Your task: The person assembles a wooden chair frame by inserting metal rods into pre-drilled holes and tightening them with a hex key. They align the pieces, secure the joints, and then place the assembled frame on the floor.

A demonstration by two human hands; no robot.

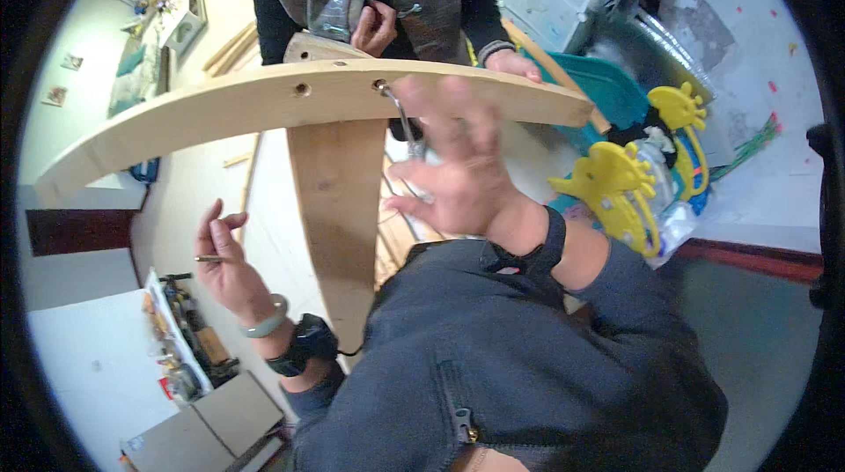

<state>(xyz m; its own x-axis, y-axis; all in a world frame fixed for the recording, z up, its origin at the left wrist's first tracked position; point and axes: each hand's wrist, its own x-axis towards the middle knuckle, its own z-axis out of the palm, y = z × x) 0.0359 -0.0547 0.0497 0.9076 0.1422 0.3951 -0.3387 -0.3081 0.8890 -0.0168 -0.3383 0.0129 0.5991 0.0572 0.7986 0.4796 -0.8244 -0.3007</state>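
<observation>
A curved pale wooden beam (229, 100) arches across the view, with drilled holes in its near face. An L-shaped metal hex key (402, 107) sits with its end in the right one of these holes. Close beside the key is my right hand (480, 177), fingers spread and fingertips blurred; whether they touch it I cannot tell. Lower left, my left hand (229, 274) holds a short metal rod like a bolt (209, 259) among its curled fingers. Below the beam, a wide wooden board (339, 225) runs down toward my body.
Opposite me, a person's hand (512, 63) rests on the beam's right end; their other hand (374, 29) is near a wooden piece. At right are a teal tub (585, 76) and yellow plastic shapes (607, 186). Cardboard (207, 419) and a tool-filled tray (189, 331) lie lower left.
</observation>
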